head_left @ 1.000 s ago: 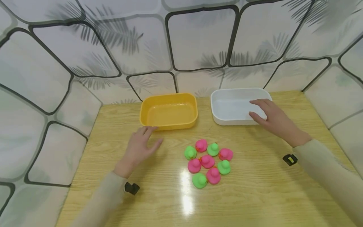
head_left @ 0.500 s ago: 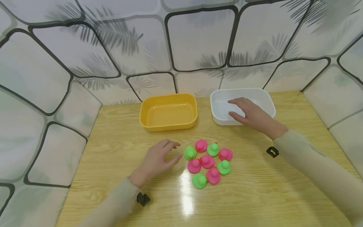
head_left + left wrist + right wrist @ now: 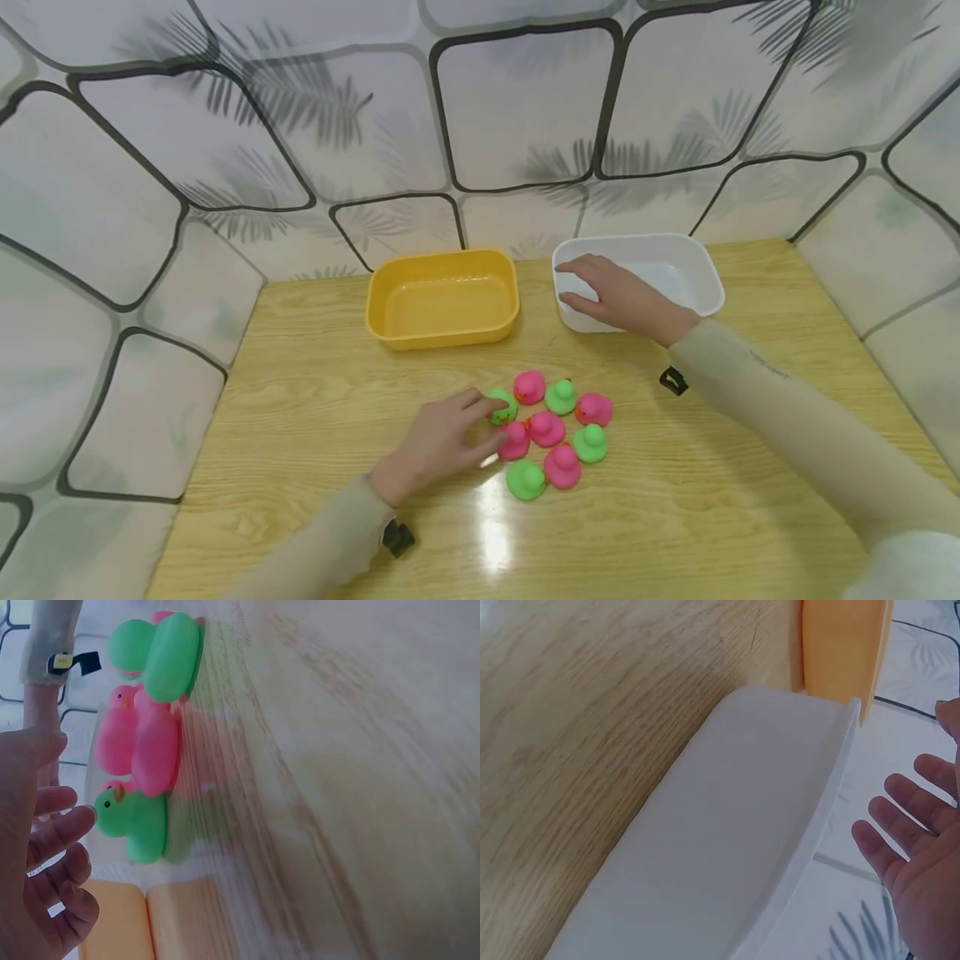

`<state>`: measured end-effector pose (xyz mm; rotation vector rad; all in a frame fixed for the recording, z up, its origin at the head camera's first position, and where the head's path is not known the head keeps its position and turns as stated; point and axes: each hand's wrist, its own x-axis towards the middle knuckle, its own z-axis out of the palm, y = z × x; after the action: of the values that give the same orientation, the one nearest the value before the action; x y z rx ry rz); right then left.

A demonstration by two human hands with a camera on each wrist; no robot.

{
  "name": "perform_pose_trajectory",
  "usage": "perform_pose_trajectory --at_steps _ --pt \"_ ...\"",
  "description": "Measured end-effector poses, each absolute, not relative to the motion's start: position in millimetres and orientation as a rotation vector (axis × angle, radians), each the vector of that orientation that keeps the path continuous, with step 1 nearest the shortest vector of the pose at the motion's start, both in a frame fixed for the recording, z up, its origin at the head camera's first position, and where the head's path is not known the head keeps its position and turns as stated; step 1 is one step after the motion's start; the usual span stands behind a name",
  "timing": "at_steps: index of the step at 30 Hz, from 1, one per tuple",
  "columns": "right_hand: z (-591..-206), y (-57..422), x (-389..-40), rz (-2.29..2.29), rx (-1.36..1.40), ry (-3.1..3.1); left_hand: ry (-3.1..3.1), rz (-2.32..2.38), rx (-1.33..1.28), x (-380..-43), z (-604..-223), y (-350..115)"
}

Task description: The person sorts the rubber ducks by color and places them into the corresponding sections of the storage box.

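Note:
Several pink and green rubber ducks lie in a loose cluster on the wooden table. My left hand (image 3: 446, 437) is at the cluster's left side, fingers relaxed and thumb apart, above a green duck (image 3: 502, 406) and a pink duck (image 3: 514, 442). In the left wrist view, that hand (image 3: 49, 840) has its fingertips close to the green duck (image 3: 139, 825), with nothing in its grasp. Above the white tray (image 3: 693, 275) hovers my right hand (image 3: 618, 293), holding nothing. Seen from the right wrist, its fingers (image 3: 900, 825) are spread beyond the tray's rim.
A yellow tray (image 3: 442, 342) stands left of the white one, near the back wall (image 3: 525, 108). Other ducks, such as a green duck (image 3: 527, 480) and a pink duck (image 3: 594, 409), lie close together. The wooden table (image 3: 315, 367) meets patterned walls at the left, back and right.
My left hand has moved right from beside the yellow tray to the ducks. My right hand has slid left over the white tray. The ducks and trays stay put.

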<state>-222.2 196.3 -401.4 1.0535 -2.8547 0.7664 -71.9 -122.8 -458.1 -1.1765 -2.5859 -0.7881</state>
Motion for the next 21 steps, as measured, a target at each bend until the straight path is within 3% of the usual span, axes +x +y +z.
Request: perform_pose_trajectory --at_steps 21 --pt "-418.0 147.9 -251.0 0.609 1.075 -3.008 -2.722 -0.573 -1.221 -69.5 -462.2 -110.5"
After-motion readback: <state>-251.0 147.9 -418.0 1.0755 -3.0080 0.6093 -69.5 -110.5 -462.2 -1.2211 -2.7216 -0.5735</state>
